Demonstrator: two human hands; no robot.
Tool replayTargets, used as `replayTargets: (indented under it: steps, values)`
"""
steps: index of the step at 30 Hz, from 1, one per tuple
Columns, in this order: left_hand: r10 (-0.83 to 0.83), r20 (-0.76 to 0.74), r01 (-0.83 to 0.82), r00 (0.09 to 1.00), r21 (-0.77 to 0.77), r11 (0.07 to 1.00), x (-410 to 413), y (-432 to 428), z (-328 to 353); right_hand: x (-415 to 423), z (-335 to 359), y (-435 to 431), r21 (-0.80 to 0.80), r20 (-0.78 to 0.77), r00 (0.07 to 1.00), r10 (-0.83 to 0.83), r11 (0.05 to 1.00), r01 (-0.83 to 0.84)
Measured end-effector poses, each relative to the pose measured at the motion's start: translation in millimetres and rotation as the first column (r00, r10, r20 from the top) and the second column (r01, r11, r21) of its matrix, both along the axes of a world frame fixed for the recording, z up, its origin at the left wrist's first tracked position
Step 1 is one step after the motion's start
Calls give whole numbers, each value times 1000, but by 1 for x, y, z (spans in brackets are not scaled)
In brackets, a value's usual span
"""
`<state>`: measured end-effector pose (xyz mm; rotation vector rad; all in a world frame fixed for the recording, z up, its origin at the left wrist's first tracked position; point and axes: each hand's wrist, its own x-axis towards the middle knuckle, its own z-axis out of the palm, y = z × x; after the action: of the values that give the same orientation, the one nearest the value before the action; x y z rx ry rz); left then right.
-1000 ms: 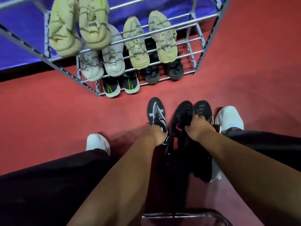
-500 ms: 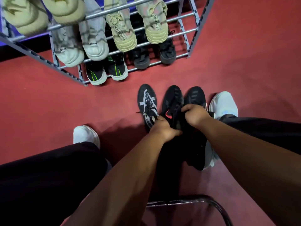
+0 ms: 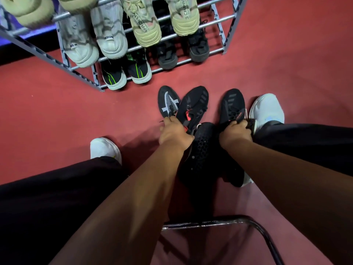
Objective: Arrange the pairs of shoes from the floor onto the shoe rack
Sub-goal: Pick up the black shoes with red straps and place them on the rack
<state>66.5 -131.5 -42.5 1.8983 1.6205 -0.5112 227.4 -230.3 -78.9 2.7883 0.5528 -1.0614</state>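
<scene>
Pointing toe-first toward the rack [image 3: 51, 60], one black shoe [image 3: 193, 109] is gripped by the left hand [image 3: 175, 133], its mate [image 3: 232, 105] by the right hand [image 3: 234, 133]; both are held short of the rack's front edge, nearer the left hand.

shoe rack [image 3: 219, 15] ahead, loose shoes [image 3: 193, 106] on floor [image 3: 57, 115] before it, between the feet [image 3: 105, 149]

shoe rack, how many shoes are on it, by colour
yellowish shoes: 4
off-white shoes: 2
black shoes with green stripes: 2
plain dark shoes: 2
total on the shoe rack: 10
</scene>
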Motion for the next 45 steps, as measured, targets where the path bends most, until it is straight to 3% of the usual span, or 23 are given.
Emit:
replayTargets:
  steps: [3,7,24,29,35,41,45]
  values:
    - [-84,-54,83,995,-5,997,-6,-4,-8,-5,-3,-3,-8,19,997,81,997,-81]
    - [-68,-38,68,997,7,998,-8,-10,-17,-10,3,-1,-85,120,982,147,987,-138]
    - [-8,-18,8,1000,-17,1000,-7,-1,-27,-13,12,6,20,17,999,-43,999,43]
    - [109,55,-106,992,-54,993,-6,3,-14,-14,31,22,-13,-21,998,-54,998,54]
    - [222,76,-200,972,-228,953,-6,15,26,-22,63,27,137,-87,992,-89,985,100]
    - [274,116,-240,955,-246,939,-16,1,90,-12,127,22,135,-107,993,42,990,-27]
    - [287,135,-247,948,-254,935,-27,-6,145,-13,190,21,226,-162,982,96,972,-58]
